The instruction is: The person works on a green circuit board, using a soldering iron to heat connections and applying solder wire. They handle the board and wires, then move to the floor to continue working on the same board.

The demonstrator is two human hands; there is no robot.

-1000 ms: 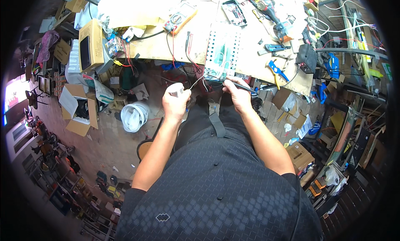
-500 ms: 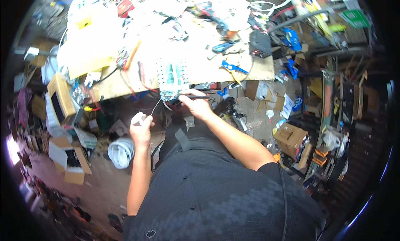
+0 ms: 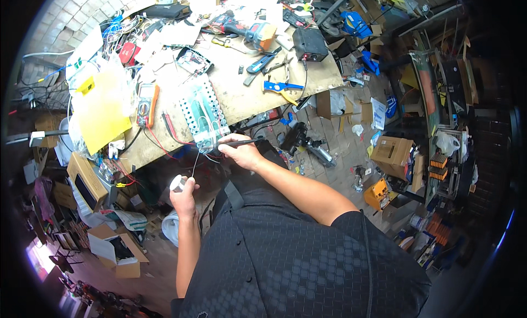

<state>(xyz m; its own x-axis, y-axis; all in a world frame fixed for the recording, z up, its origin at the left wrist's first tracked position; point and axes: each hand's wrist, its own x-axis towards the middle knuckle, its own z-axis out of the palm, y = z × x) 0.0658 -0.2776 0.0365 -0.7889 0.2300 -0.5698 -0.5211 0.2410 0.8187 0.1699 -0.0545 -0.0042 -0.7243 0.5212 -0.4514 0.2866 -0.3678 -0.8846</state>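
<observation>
- Observing the patterned pack (image 3: 204,113), we find it lying lengthwise on the bench (image 3: 258,106), its near end at the near edge; we judge it is set there so both hands can reach that end from the seat.
- We record the left hand (image 3: 185,201) closed around a small white spool (image 3: 177,183), near side and left of the pack; a thin silvery strand (image 3: 195,165) runs up from it to the pack's near end. The grip presumably governs how much strand is offered.
- We record the right hand (image 3: 240,153) in a narrow pinch on a black pen-like tool (image 3: 247,143), just beside the pack's near end, probably for fine control. We cannot tell whether its tip touches; the fingers hide it.
- We note the multimeter (image 3: 146,105) to the left with its leads (image 3: 169,126) beside the pack, and the blue-and-yellow pliers (image 3: 281,88) to the right, apparently left within reach but out of the way.
- Against the picture half a second ago, we see the view turned and sharper, the bench less washed out, the strand steeper, and the bucket (image 3: 171,228) now partly covered by the left forearm (image 3: 188,252). Both hands keep their holds.
</observation>
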